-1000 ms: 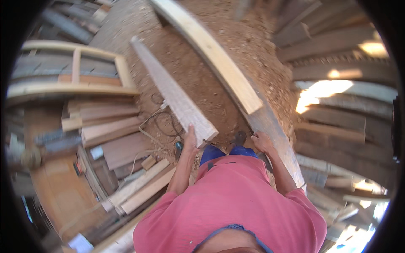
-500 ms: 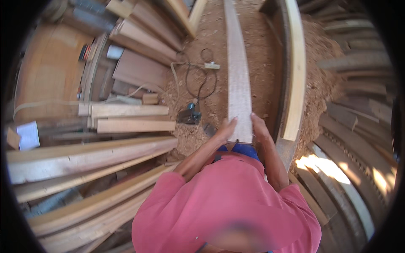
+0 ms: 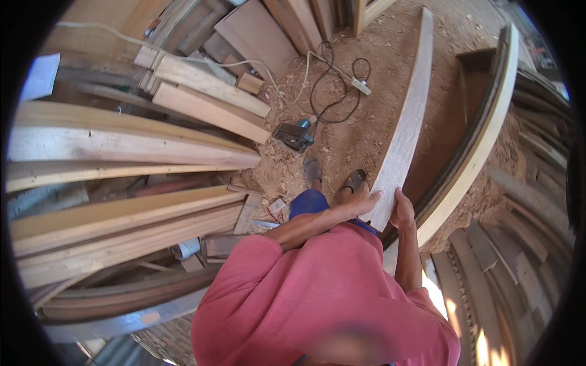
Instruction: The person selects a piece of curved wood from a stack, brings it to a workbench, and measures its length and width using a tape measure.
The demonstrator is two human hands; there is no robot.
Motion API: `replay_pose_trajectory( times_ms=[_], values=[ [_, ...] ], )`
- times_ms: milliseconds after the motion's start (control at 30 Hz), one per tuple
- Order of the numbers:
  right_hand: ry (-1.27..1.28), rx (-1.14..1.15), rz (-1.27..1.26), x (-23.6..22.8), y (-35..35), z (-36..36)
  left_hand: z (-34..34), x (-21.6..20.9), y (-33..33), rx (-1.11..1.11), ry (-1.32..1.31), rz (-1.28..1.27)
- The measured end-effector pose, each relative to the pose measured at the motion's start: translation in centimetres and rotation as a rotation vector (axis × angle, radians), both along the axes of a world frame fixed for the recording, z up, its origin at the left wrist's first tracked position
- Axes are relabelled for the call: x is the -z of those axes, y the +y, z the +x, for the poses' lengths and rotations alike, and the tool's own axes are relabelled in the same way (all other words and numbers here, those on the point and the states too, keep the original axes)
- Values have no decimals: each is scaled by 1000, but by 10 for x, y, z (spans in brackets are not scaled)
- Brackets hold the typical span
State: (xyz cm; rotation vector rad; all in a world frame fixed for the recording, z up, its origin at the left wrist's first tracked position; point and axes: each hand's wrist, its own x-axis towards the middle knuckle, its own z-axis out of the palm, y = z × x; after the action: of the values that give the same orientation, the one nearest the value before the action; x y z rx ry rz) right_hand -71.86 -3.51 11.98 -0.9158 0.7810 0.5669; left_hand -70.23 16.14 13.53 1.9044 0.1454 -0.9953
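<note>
A long pale wooden plank [image 3: 404, 131] stretches away from my body, its near end at my waist. My left hand [image 3: 361, 201] grips the plank's left edge close to that end, fingers partly hidden behind the board. On the opposite edge, my right hand [image 3: 402, 210] is closed round the wood with the thumb up. The plank's far end reaches over the shavings-strewn ground. To the left of it, a teal and black electric planer [image 3: 295, 135] lies on the ground with its black cord attached.
A long dark trough-like timber frame with a pale beam [image 3: 488, 143] runs along my right. Stacked lumber [image 3: 134, 143] juts in from the left. A white socket strip [image 3: 361, 86] and looped cords lie on the ground ahead. More boards [image 3: 488, 262] lie at the lower right.
My view and body have turned to the left, so the scene has swung right. Both hands still hold the plank, which now slants to the upper right. My sandalled feet have come into view.
</note>
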Motion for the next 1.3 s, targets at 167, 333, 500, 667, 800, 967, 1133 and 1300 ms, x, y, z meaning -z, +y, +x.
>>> replay_pose_trajectory(
  times_ms=[167, 333, 500, 667, 800, 967, 1133, 1300],
  values=[
    [81, -105, 32, 16, -25, 13, -9, -13, -13, 14, 47, 54],
    [150, -131, -166, 56, -57, 54, -32, 29, -46, -84, 234, -35],
    [69, -315, -500, 83, -81, 64, -39, 31, -67, -117, 286, -71],
    [23, -360, -601, 78, -83, 63, -41, 33, -72, -101, 385, -228],
    [217, -367, -746, 99, -81, 64, -70, 102, -85, -146, 81, -287],
    [131, -196, -462, 95, -66, 39, -67, 87, -65, -170, 127, -199],
    [236, -37, -45, 88, -50, -10, -60, 88, -50, -173, 182, -258],
    [293, -123, -269, 93, -38, -13, -64, 104, -35, -266, 105, -407]
  ],
)
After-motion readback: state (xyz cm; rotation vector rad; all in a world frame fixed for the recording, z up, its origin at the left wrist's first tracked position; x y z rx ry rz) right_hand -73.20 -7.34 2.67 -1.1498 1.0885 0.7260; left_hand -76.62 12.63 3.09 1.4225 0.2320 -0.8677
